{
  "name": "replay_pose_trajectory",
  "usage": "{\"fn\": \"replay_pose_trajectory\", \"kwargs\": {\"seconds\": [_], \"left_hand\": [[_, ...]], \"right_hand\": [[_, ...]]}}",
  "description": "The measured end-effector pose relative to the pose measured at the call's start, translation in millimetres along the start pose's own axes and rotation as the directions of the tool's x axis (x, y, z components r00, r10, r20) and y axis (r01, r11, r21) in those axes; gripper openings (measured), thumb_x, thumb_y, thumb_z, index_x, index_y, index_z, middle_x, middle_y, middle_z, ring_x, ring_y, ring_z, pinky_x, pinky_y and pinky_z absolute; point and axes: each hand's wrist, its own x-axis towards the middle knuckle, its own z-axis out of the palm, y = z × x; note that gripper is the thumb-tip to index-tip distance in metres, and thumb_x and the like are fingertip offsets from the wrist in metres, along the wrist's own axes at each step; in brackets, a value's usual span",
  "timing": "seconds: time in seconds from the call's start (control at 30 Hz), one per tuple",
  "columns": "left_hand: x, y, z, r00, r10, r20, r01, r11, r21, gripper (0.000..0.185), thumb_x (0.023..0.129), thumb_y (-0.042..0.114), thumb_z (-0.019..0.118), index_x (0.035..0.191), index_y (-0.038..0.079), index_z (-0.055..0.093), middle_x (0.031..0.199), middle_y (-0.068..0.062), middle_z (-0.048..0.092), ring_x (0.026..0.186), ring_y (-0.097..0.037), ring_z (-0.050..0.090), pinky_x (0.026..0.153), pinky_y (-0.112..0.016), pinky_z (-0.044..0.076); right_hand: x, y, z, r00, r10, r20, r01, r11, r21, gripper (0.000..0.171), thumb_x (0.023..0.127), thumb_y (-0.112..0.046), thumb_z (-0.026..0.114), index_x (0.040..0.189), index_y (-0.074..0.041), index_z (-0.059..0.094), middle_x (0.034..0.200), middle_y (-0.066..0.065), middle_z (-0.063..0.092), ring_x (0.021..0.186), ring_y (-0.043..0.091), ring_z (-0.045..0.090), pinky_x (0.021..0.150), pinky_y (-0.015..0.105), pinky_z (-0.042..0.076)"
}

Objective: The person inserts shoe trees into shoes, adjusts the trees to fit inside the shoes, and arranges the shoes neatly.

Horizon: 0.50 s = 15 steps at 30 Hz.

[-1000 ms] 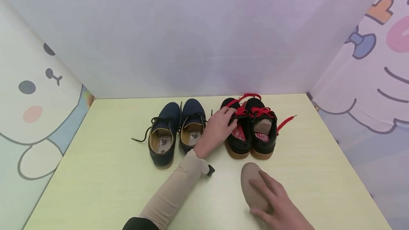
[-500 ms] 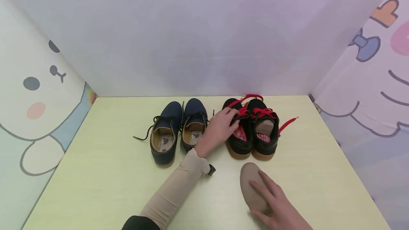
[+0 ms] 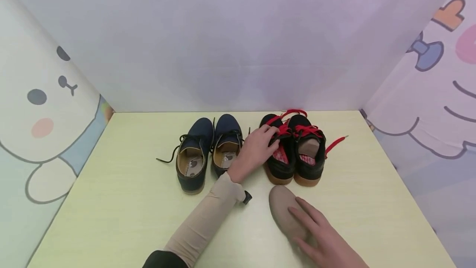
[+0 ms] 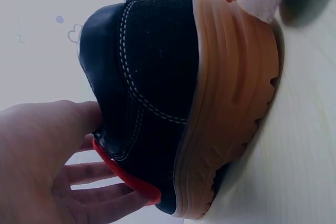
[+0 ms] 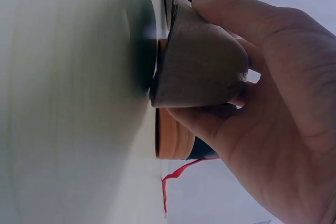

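Note:
A pair of black shoes with red laces and tan soles stands at the back of the table. My left hand (image 3: 260, 146) grips the collar of the left black shoe (image 3: 279, 168). In the left wrist view the thumb lies outside that shoe (image 4: 157, 77) and the fingers (image 4: 100, 192) reach inside by the red lining. The right black shoe (image 3: 310, 162) stands beside it. My right hand (image 3: 312, 230) pinches a beige insole (image 3: 282, 212) just in front of the left shoe's heel. In the right wrist view the insole (image 5: 199, 61) is bent between thumb and fingers, its tip near the orange sole (image 5: 173, 140).
A pair of navy lace-up shoes (image 3: 193, 156) stands left of the black pair, close to my left wrist. The pale yellow-green table (image 3: 111, 202) is walled by white panels at the back and cartoon-printed panels (image 3: 41, 127) on both sides.
My right hand has shifted the insole a little to the left and toward the left black shoe's heel. The left hand has kept its grip on that shoe.

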Motion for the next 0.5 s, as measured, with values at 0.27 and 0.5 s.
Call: {"fn": "replay_pose_trajectory", "kwargs": {"seconds": [0.27,0.5], "left_hand": [[-0.2,-0.2,-1.6,1.0,-0.005,0.012,0.005,1.0,-0.003,0.035,0.105,0.033,0.063,0.137,0.02,0.065,0.132,-0.003,0.067,0.114,-0.02,0.068,0.096,-0.034,0.059],[0.0,-0.7,-0.1,1.0,-0.004,0.015,0.003,1.0,0.006,0.036,0.105,0.034,0.062,0.139,0.02,0.064,0.133,-0.003,0.067,0.116,-0.02,0.068,0.097,-0.035,0.058]], "right_hand": [[6.7,-5.4,-8.8,0.999,0.031,0.014,-0.032,0.999,0.024,0.064,0.08,-0.021,0.09,0.138,-0.031,0.065,0.148,-0.001,0.059,0.127,0.022,0.063,0.092,0.037,0.061],[7.2,-6.5,-14.2,0.999,-0.007,-0.035,0.008,0.999,0.032,0.065,0.078,-0.016,0.092,0.135,-0.031,0.066,0.146,-0.005,0.061,0.127,0.017,0.063,0.099,0.015,0.052]]}}
